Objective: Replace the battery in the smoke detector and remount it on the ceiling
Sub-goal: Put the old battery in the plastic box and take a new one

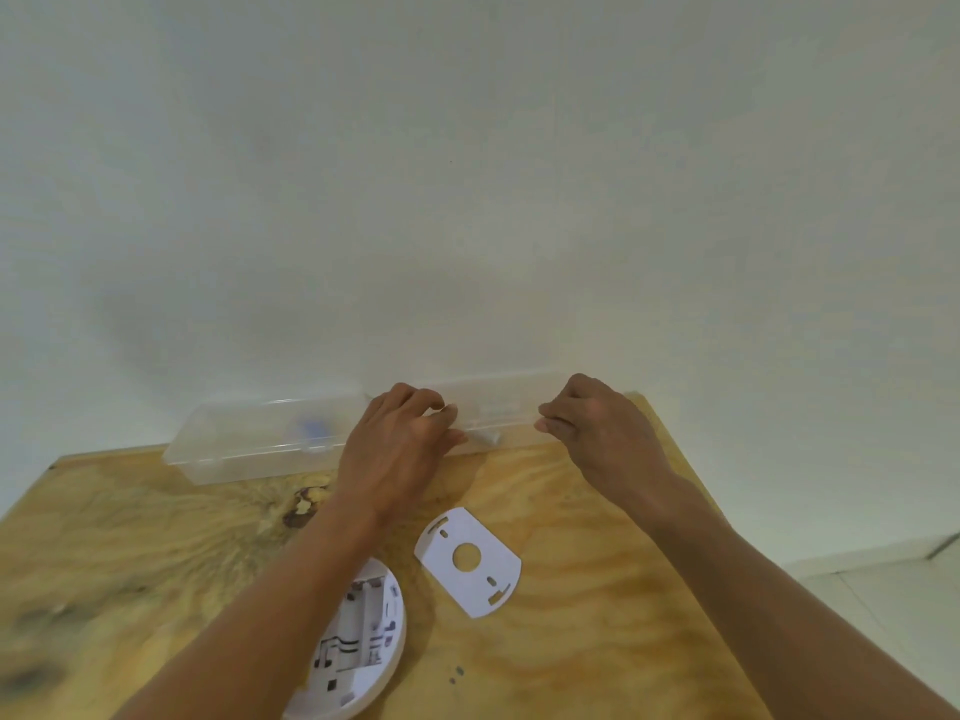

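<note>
A person's left hand and right hand, fingers curled, pinch the front edge of a long clear plastic box against the white wall. On the grained plywood table, the round white smoke detector lies open-backed beside its flat white mounting plate.

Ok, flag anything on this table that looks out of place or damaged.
Nothing looks damaged. The smoke detector lies open side up, battery bay showing, with its mounting plate loose beside it; both hands are at the clear plastic box by the wall.
</note>
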`<state>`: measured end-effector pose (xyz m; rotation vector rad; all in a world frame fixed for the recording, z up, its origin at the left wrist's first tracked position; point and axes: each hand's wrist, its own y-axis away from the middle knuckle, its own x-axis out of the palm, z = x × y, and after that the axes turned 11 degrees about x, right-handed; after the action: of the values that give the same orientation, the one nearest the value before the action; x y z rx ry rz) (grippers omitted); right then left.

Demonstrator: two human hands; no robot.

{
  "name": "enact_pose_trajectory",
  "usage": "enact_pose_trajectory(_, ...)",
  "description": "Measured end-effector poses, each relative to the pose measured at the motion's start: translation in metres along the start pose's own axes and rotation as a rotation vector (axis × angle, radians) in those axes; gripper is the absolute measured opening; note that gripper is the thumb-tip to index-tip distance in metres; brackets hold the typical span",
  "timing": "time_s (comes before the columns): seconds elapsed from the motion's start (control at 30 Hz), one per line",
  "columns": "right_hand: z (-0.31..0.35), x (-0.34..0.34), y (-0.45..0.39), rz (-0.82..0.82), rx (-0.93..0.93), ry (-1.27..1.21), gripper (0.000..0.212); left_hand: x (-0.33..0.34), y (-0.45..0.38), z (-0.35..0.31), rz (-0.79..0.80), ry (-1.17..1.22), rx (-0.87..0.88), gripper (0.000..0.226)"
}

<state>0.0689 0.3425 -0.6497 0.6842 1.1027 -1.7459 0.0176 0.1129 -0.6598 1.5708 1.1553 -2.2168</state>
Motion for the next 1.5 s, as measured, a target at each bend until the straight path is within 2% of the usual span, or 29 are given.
enact_pose_trajectory(0.1, -0.001, 0.002, 0.000, -0.018, -0.016, 0.002, 0.015, -0.001, -0.002, 0.000, 0.008, 0.016, -0.009, 0.023)
enact_pose_trajectory(0.23, -0.001, 0.002, 0.000, -0.011, -0.016, 0.028, 0.016, -0.005, -0.002, -0.003, 0.036, 0.025, -0.019, 0.024)
enact_pose_trajectory(0.4, 0.017, -0.006, 0.004, 0.069, 0.064, 0.119, 0.025, -0.017, -0.004, -0.006, 0.133, 0.076, -0.087, 0.043)
enact_pose_trajectory(0.53, 0.068, -0.004, 0.025, 0.054, 0.098, -0.104, 0.027, -0.039, 0.019, 0.004, 0.104, 0.030, -0.106, 0.046)
enact_pose_trajectory(0.67, 0.128, 0.011, 0.038, 0.215, 0.226, -0.366, 0.014, -0.064, 0.062, 0.033, 0.087, -0.002, -0.188, 0.049)
enact_pose_trajectory(0.73, 0.153, 0.021, 0.039, 0.313, 0.328, -0.482, 0.014, -0.074, 0.087, 0.053, 0.099, -0.013, -0.263, 0.053)
enact_pose_trajectory(0.9, 0.188, 0.048, 0.022, 0.479, 0.672, -0.644, 0.036, -0.082, 0.128, 0.099, 0.139, -0.009, -0.415, 0.063)
enact_pose_trajectory(0.97, 0.195, 0.058, 0.014, 0.530, 0.811, -0.728, 0.039, -0.078, 0.133, 0.113, 0.150, 0.013, -0.438, 0.064)
enact_pose_trajectory(1.1, 0.203, 0.078, 0.006, 0.568, 0.966, -0.942, 0.036, -0.064, 0.135, 0.134, 0.141, 0.052, -0.433, 0.058)
enact_pose_trajectory(1.23, 0.210, 0.090, 0.004, 0.555, 1.034, -1.113, 0.029, -0.051, 0.136, 0.142, 0.082, 0.087, -0.423, 0.052)
enact_pose_trajectory(1.37, 0.212, 0.091, 0.001, 0.542, 1.071, -1.163, 0.022, -0.047, 0.140, 0.145, 0.044, 0.073, -0.413, 0.050)
enact_pose_trajectory(1.5, 0.212, 0.089, -0.003, 0.540, 1.084, -1.148, 0.025, -0.048, 0.141, 0.148, 0.031, 0.083, -0.403, 0.050)
